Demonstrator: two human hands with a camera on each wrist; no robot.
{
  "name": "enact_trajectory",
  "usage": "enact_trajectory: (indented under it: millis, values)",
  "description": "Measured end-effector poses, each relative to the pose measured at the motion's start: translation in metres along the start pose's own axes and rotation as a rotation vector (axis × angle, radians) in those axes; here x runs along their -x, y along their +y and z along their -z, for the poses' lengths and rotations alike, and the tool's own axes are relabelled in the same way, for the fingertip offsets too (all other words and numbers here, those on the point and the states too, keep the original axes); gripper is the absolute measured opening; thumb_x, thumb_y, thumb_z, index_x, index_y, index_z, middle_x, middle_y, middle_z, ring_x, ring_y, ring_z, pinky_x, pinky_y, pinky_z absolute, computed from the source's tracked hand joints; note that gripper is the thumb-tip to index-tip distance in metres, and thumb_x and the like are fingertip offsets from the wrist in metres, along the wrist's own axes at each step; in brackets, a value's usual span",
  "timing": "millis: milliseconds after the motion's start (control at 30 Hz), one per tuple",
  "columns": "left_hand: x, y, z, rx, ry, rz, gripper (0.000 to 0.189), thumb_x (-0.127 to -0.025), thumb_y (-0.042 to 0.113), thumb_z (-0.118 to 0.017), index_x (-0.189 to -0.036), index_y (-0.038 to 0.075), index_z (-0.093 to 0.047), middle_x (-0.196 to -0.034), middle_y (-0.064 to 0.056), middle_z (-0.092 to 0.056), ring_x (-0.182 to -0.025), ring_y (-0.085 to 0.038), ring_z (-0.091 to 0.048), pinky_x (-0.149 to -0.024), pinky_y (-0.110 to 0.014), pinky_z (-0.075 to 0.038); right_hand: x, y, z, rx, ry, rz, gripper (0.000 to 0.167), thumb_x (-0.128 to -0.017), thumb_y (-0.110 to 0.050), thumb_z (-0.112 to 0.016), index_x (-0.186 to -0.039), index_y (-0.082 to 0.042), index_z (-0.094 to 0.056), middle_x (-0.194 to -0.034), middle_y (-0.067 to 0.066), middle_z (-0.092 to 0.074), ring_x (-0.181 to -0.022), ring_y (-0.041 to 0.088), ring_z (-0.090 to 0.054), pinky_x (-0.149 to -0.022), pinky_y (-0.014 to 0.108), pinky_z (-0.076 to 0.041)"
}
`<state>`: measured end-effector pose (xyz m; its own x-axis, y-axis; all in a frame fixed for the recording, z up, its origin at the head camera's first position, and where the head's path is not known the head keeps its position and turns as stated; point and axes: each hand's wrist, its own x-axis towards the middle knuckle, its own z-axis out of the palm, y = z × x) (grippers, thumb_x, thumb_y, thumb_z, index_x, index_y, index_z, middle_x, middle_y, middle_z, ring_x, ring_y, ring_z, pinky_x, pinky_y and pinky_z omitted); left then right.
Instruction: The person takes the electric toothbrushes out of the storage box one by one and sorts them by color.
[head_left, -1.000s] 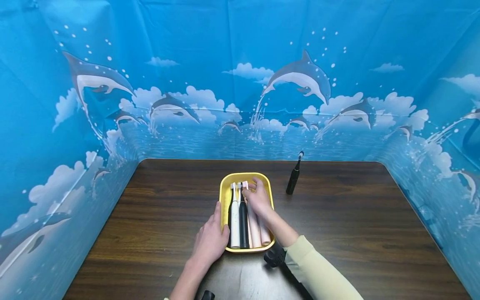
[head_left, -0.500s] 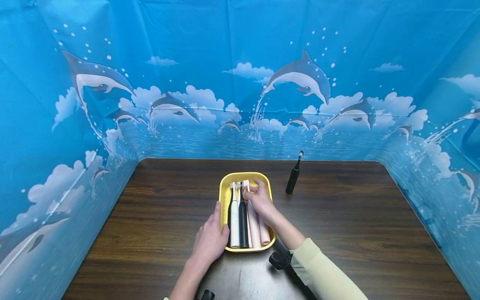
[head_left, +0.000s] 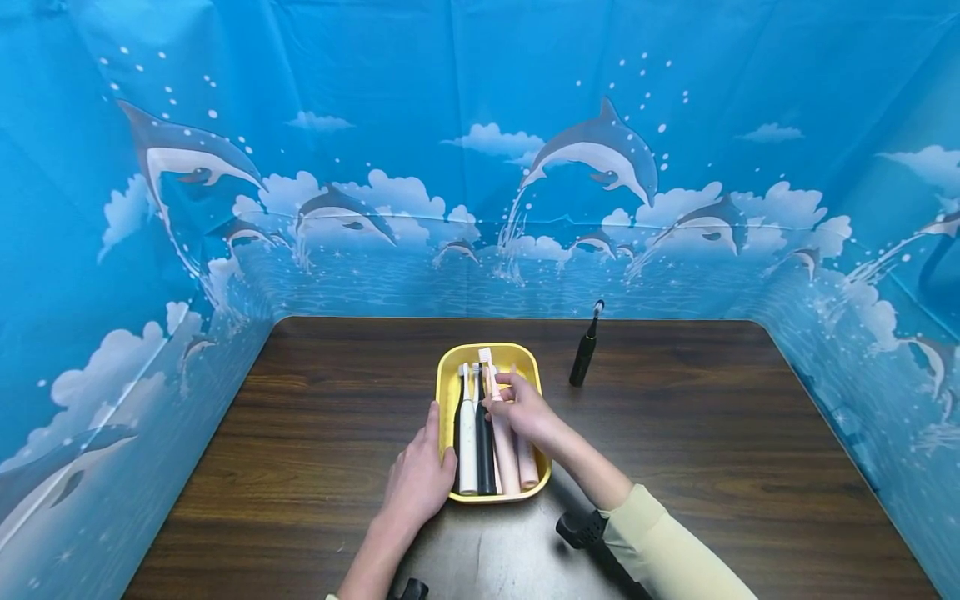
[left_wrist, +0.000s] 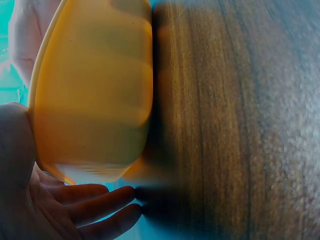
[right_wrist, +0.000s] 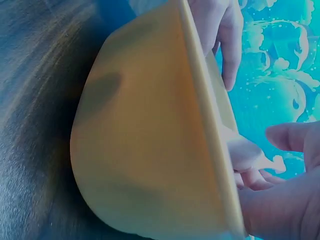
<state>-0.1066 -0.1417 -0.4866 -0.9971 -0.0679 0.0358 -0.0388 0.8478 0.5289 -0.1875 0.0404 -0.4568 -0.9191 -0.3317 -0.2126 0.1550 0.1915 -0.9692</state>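
A yellow tray (head_left: 487, 500) holds several electric toothbrushes side by side, heads toward the far end. Among them are a white toothbrush (head_left: 468, 454), a black toothbrush (head_left: 485, 458) and pink ones at the right. My right hand (head_left: 527, 414) reaches over the tray's right rim and pinches a pink toothbrush (head_left: 506, 458) near its neck; its head is raised above the others. My left hand (head_left: 417, 483) holds the tray's near left side, thumb at the rim and fingers along the outer wall. In the right wrist view the tray wall hides most of the pink toothbrush (right_wrist: 245, 150).
Another black toothbrush (head_left: 584, 358) stands upright on the dark wooden table (head_left: 712, 433), right of the tray's far end. A blue dolphin-printed sheet (head_left: 375, 100) rises around the back and sides. Wrist cameras hang under both wrists, the right one (head_left: 581, 529) near the tray's corner.
The pink toothbrush's head has risen and shifted left toward the far end. My right hand has moved slightly toward me and right at the wrist. The left hand stays on the tray.
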Motion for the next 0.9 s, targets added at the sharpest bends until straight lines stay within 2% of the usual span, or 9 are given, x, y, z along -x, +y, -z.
enact_trajectory:
  millis: [200, 333, 533, 700, 900]
  values:
    - [0.000, -0.001, -0.001, 0.001, 0.009, -0.009, 0.073, -0.096, 0.017, -0.062, -0.160, 0.003, -0.031, -0.136, -0.027, -0.060, -0.102, -0.046, -0.068, -0.078, -0.059, -0.053, 0.009, -0.001, 0.007, 0.100, -0.085, 0.025, 0.042, -0.095, 0.000, -0.059, -0.135, 0.010, -0.051, -0.109, 0.020, -0.067, -0.091, 0.025, -0.066, -0.071, 0.032, -0.052]
    - [0.001, -0.002, -0.002, 0.000, 0.019, -0.013, 0.072, -0.096, 0.018, -0.062, -0.160, 0.003, -0.031, -0.136, -0.026, -0.060, -0.102, -0.047, -0.067, -0.079, -0.060, -0.052, 0.014, -0.002, 0.012, 0.132, -0.101, 0.044, 0.040, -0.096, -0.002, -0.062, -0.133, 0.010, -0.054, -0.108, 0.017, -0.066, -0.088, 0.022, -0.062, -0.067, 0.032, -0.051]
    - [0.001, -0.001, -0.001, -0.001, 0.019, -0.014, 0.072, -0.096, 0.018, -0.062, -0.160, 0.002, -0.031, -0.137, -0.027, -0.059, -0.102, -0.047, -0.067, -0.079, -0.060, -0.053, 0.018, -0.001, 0.017, 0.170, -0.053, 0.055, 0.043, -0.096, -0.003, -0.065, -0.136, 0.006, -0.055, -0.107, 0.014, -0.062, -0.087, 0.022, -0.062, -0.068, 0.036, -0.056]
    - [0.001, 0.000, -0.001, -0.008, 0.015, -0.012, 0.072, -0.096, 0.017, -0.062, -0.160, 0.002, -0.031, -0.136, -0.028, -0.059, -0.102, -0.047, -0.067, -0.079, -0.059, -0.053, 0.022, 0.000, 0.019, 0.195, -0.022, 0.112, 0.042, -0.094, -0.002, -0.069, -0.133, 0.005, -0.058, -0.106, 0.012, -0.064, -0.088, 0.021, -0.063, -0.066, 0.036, -0.058]
    - [0.001, 0.000, -0.001, -0.007, 0.014, -0.008, 0.072, -0.096, 0.018, -0.062, -0.160, 0.002, -0.031, -0.135, -0.028, -0.060, -0.104, -0.046, -0.067, -0.080, -0.059, -0.052, 0.030, -0.004, 0.023, 0.195, 0.061, 0.232, 0.039, -0.093, 0.000, -0.071, -0.130, 0.004, -0.061, -0.105, 0.009, -0.069, -0.094, 0.023, -0.067, -0.080, 0.037, -0.056]
